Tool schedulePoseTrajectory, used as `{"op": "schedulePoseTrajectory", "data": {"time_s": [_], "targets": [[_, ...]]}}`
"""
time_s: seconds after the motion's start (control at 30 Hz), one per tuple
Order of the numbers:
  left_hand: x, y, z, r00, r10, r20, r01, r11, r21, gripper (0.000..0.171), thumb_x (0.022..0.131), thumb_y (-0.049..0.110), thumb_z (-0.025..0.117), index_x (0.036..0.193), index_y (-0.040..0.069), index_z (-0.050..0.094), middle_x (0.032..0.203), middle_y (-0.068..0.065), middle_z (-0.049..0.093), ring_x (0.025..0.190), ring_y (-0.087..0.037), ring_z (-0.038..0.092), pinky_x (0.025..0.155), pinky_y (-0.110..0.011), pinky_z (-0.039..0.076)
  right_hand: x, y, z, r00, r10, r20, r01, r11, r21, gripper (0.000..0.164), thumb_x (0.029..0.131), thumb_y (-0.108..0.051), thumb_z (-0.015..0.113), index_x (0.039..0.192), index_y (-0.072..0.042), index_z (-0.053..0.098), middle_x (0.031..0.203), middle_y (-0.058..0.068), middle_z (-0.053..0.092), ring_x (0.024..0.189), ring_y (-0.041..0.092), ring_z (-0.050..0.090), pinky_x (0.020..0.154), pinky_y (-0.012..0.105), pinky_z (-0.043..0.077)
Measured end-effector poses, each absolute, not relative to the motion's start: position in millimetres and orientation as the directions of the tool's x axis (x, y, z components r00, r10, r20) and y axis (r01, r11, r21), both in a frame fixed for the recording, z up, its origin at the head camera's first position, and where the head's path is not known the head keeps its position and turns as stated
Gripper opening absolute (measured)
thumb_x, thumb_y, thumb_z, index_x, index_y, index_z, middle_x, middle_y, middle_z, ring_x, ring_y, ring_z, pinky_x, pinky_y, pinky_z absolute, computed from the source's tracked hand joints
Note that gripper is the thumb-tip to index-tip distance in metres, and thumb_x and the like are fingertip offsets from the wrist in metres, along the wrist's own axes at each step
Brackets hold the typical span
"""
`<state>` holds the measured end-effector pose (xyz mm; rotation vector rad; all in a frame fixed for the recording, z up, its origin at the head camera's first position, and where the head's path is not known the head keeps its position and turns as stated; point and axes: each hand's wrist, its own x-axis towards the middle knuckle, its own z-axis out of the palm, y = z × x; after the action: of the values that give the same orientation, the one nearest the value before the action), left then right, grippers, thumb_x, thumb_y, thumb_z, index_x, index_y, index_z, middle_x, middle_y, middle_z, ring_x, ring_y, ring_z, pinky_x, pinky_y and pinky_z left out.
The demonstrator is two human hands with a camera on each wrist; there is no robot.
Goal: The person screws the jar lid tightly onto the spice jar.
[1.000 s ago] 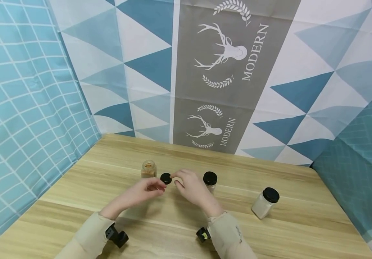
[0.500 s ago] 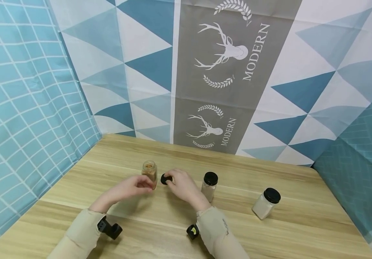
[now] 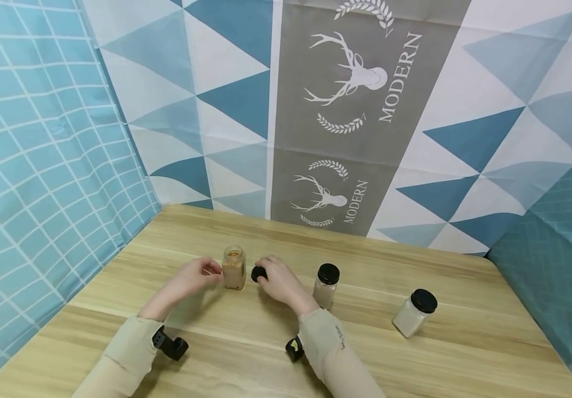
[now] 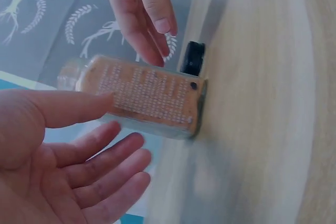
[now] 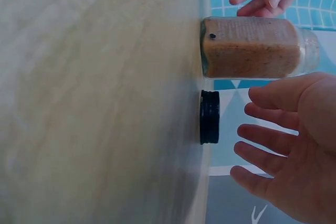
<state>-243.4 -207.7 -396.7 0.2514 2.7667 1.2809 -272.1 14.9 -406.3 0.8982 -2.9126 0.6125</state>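
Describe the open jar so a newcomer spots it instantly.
On the light wooden table, find the person's left hand. Beside it stands a squarish clear glass jar with orange-brown contents, just left of a loose round black lid. Unlike the two pale-filled, black-lidded jars farther right, it has no lid on.

On the wood-grain bench (image 3: pixel 236 348) are set an uncapped brown-filled jar (image 3: pixel 233 272), a black lid (image 5: pixel 210 118) and two capped jars (image 3: pixel 411 314), seemingly pale-filled.

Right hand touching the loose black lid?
Apart. The right wrist view shows a clear gap between the right hand and the loose black lid; no finger or thumb reaches it.
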Motion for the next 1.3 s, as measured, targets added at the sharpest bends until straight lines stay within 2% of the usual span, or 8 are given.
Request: {"op": "schedulePoseTrajectory", "data": {"time_s": [0.17, 0.3, 0.57, 0.7, 0.93, 1.13, 1.3], "targets": [[-248.8, -210.8, -403.4, -0.984, 0.178, 0.015, 0.12, 0.597, 0.793, 0.042, 0.084, 0.017, 0.063, 0.119, -0.004, 0.051, 0.114, -0.021, 0.058, 0.099, -0.031, 0.058, 0.082, -0.038, 0.05, -277.4, 11.1, -412.5, -0.818, -0.561, 0.127, -0.567, 0.749, -0.344, 0.034, 0.09, -0.011, 0.054, 0.124, -0.006, 0.054, 0.13, 0.012, 0.05, 0.122, 0.026, 0.045, 0.103, 0.036, 0.036], [-254.8, -211.6, -408.1, -0.974, 0.226, 0.024, 0.146, 0.543, 0.827, 0.055, 0.085, 0.017, 0.062, 0.13, -0.006, 0.041, 0.125, -0.026, 0.05, 0.109, -0.037, 0.053, 0.088, -0.041, 0.048, -281.2, 10.9, -415.2, -0.809, -0.569, 0.147, -0.581, 0.738, -0.343, 0.032, 0.087, -0.005, 0.055, 0.119, -0.005, 0.057, 0.122, 0.011, 0.056, 0.114, 0.025, 0.051, 0.099, 0.034, 0.04], [-259.1, -212.9, -417.2, -0.951, 0.294, 0.094, 0.23, 0.471, 0.852, 0.055, 0.085, 0.012, 0.062, 0.129, -0.01, 0.038, 0.126, -0.03, 0.047, 0.111, -0.04, 0.051, 0.092, -0.044, 0.046, -287.9, 10.6, -417.1, -0.826, -0.55, 0.125, -0.55, 0.739, -0.389, 0.029, 0.083, -0.001, 0.06, 0.111, -0.007, 0.063, 0.109, 0.008, 0.059, 0.104, 0.023, 0.056, 0.094, 0.034, 0.044], [-260.4, -214.1, -420.9, -0.948, 0.306, 0.093, 0.232, 0.459, 0.858, 0.053, 0.084, 0.01, 0.062, 0.128, -0.01, 0.04, 0.123, -0.028, 0.05, 0.109, -0.039, 0.053, 0.091, -0.042, 0.046, -289.4, 11.1, -415.9, -0.825, -0.556, 0.098, -0.545, 0.738, -0.398, 0.026, 0.081, -0.001, 0.063, 0.106, -0.008, 0.065, 0.109, 0.008, 0.058, 0.104, 0.024, 0.055, 0.094, 0.035, 0.044], [-266.8, -217.0, -418.2, -0.938, 0.337, 0.078, 0.23, 0.44, 0.868, 0.053, 0.083, 0.009, 0.063, 0.126, -0.011, 0.04, 0.12, -0.028, 0.052, 0.109, -0.039, 0.052, 0.092, -0.042, 0.046, -290.6, 13.4, -414.3, -0.826, -0.557, 0.09, -0.54, 0.733, -0.415, 0.032, 0.074, 0.001, 0.07, 0.104, -0.008, 0.065, 0.108, 0.01, 0.059, 0.103, 0.025, 0.055, 0.092, 0.035, 0.045], [-270.1, -220.0, -420.2, -0.92, 0.388, 0.062, 0.231, 0.407, 0.884, 0.054, 0.083, 0.01, 0.063, 0.126, -0.011, 0.038, 0.123, -0.029, 0.048, 0.112, -0.041, 0.049, 0.095, -0.043, 0.043, -290.0, 15.6, -413.0, -0.852, -0.512, 0.11, -0.495, 0.718, -0.489, 0.03, 0.083, -0.003, 0.061, 0.113, -0.006, 0.06, 0.114, 0.012, 0.059, 0.11, 0.026, 0.053, 0.095, 0.038, 0.043], [-273.2, -220.9, -426.0, -0.912, 0.404, 0.069, 0.245, 0.403, 0.882, 0.054, 0.084, 0.01, 0.063, 0.128, -0.011, 0.039, 0.125, -0.029, 0.047, 0.114, -0.042, 0.049, 0.095, -0.043, 0.043, -290.6, 17.4, -406.4, -0.865, -0.452, 0.217, -0.487, 0.653, -0.58, 0.032, 0.09, -0.009, 0.053, 0.122, -0.006, 0.054, 0.121, 0.012, 0.056, 0.112, 0.026, 0.053, 0.093, 0.038, 0.044]]}}
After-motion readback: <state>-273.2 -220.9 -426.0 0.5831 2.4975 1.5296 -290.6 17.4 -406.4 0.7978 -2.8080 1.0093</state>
